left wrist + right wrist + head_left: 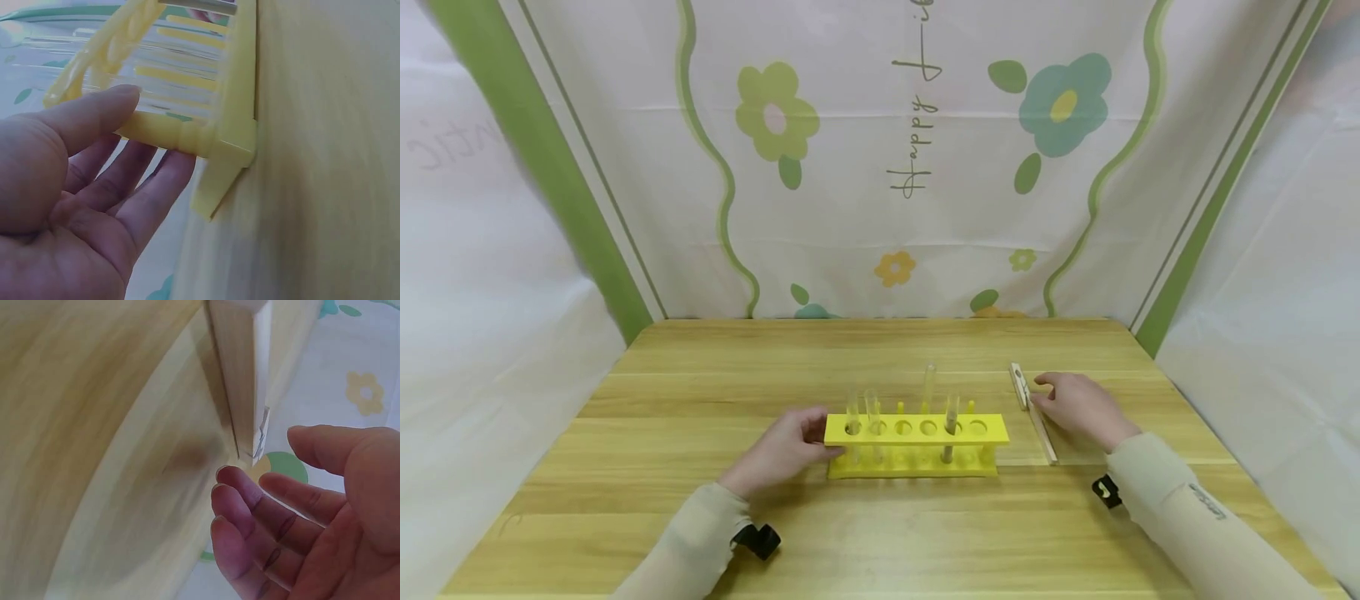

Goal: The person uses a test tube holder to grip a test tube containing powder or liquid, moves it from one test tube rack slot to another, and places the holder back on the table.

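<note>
Wooden table point(700, 517), cloth backdrop with flowers behind. Near the front centre stands a yellow test-tube rack point(916, 445), long side toward the person, base flat on the table. Several clear glass tubes point(928, 390) stand upright in its holes; exact count unclear.

Left hand point(786, 451) at the rack's left end: thumb on top of the end post point(164, 132), fingers underneath, a loose pinch, not a clench.

Right hand point(1078, 408) lies relaxed with straight fingers, holding nothing, just beside a wooden test-tube clamp point(1033, 414) lying flat to the right of the rack.

Judgement: rack is light, stiff plastic, likely to slide; tubes are fragile and smooth. Best held by both end posts and kept level.
</note>
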Tool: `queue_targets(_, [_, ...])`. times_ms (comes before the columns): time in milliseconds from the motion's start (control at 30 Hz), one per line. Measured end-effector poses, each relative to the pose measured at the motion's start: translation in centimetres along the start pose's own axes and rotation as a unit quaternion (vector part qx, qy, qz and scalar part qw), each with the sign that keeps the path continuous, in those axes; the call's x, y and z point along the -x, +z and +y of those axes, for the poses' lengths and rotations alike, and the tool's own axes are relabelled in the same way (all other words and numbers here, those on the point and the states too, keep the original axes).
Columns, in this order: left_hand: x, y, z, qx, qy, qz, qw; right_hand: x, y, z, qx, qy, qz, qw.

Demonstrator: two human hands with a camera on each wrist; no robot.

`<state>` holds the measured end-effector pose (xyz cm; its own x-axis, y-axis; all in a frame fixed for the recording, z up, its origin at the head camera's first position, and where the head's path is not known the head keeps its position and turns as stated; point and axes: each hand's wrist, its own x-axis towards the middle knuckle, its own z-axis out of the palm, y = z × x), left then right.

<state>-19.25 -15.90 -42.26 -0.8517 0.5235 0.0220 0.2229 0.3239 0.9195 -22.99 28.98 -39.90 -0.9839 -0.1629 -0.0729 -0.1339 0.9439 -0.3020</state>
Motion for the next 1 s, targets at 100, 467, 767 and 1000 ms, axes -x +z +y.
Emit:
queue_targets(100, [0.0,0.2,-0.1,0.0,-0.007,0.0,1.0,-0.4,0.2,-0.3,0.001,0.004,-0.001,1.0])
queue_targets(467, [-0.3,0.4,-0.7,0.002,-0.026,0.01,0.9996,-1.8,0.8,-1.4,0.019,0.041,-0.015,0.999])
queue_targets(767, [-0.5,0.5,-1.0,0.006,-0.029,0.001,0.9996,-1.6,1.3,-1.8,0.009,0.053,-0.016,0.998])
queue_targets(1000, [-0.6,0.3,-0.8,0.003,-0.031,-0.004,0.9995,-2.1,1.5,-1.7,0.036,0.037,-0.008,0.999])
